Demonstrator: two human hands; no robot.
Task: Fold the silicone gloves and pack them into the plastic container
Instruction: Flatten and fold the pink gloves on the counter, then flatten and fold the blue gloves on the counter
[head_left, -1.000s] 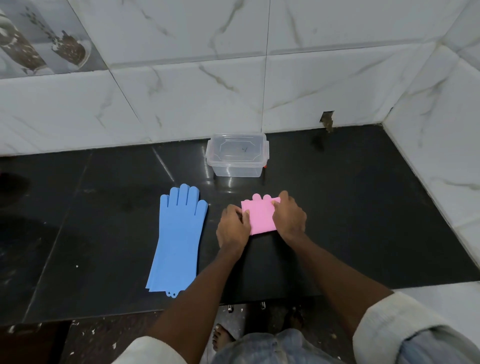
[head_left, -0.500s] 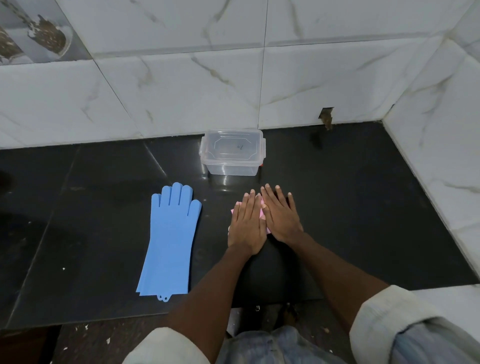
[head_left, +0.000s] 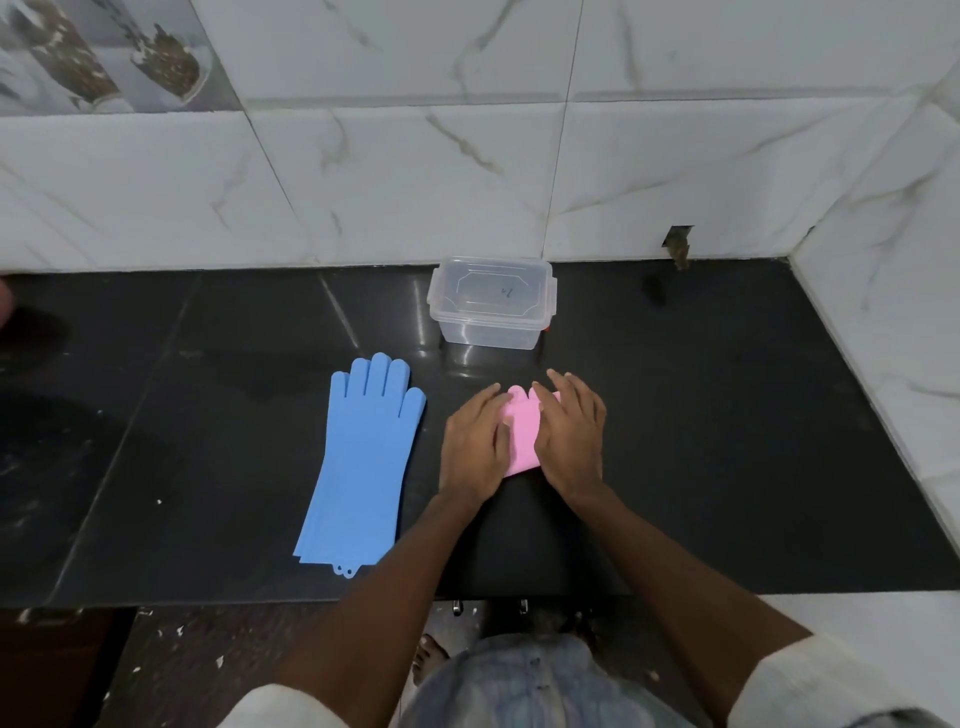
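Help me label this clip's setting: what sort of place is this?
Probably a home kitchen or utility corner. A polished black stone counter meets white marble-look wall tiles, one tile printed with food jars, and a clear plastic container sits by the wall.

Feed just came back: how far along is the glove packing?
Done: pink glove looks folded. In hand: left hand and right hand press it flat on the black counter. Left: blue glove lies unfolded; plastic container is lidded, nothing visible inside.

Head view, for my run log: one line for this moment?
left hand + right hand: flat on folded pink glove | blue glove: unfolded | container: lidded
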